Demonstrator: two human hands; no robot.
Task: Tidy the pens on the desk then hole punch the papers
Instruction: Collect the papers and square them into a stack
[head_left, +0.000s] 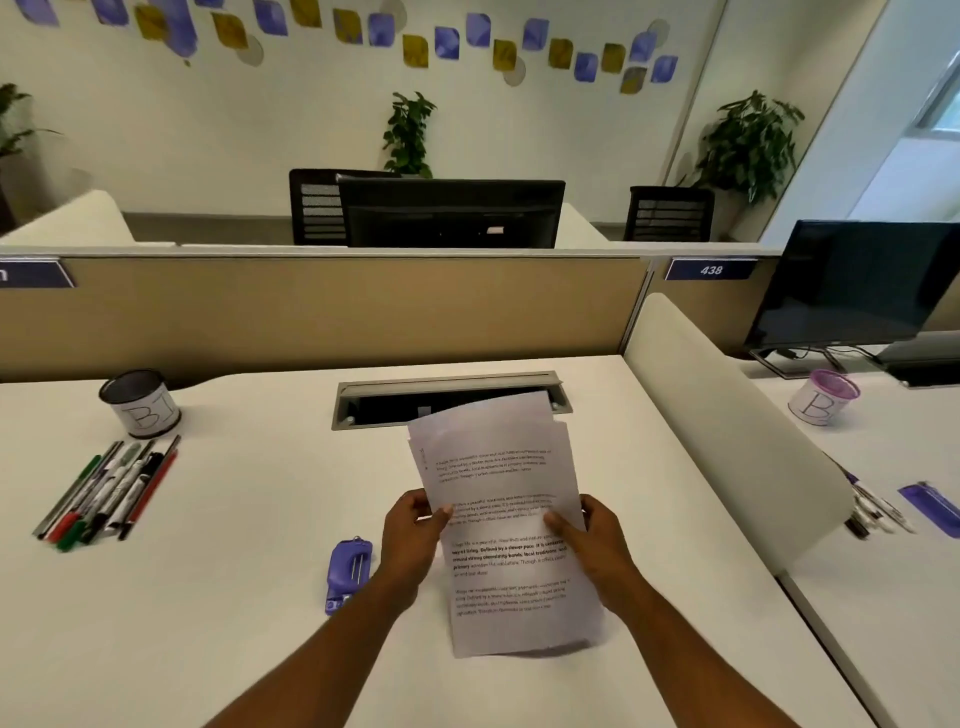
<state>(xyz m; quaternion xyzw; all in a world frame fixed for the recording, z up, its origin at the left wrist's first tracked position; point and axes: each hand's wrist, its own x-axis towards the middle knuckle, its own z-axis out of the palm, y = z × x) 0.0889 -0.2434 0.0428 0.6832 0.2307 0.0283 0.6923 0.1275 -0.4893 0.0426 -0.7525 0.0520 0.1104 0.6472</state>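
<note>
The person is holding a small stack of printed papers (506, 525) with both hands, above the white desk (208, 597). The left hand (413, 535) is gripping the left edge of the stack, thumb lying on the printed face and fingers curled behind it. The right hand (592, 540) is gripping the right edge in the same way, its thumb pressing on the front sheet. The sheets are standing tilted, top edge leaning away from the person, and they are not squared: a second sheet's corner is peeking out behind the top right of the front one. The bottom edge of the stack is resting on or hanging just over the desk; it cannot be told which.

A purple hole punch (349, 574) is lying flat on the desk just left of the papers, beside the left forearm. Well to the left of the papers, a bundle of pens (111, 488) is lying side by side on the desk, all pointing roughly the same way. A dark cup (139, 402) with a paper label is standing upright just beyond the pens. Beyond the papers, their top edge is overlapping a grey cable slot (395, 397) set in the desk.
</note>
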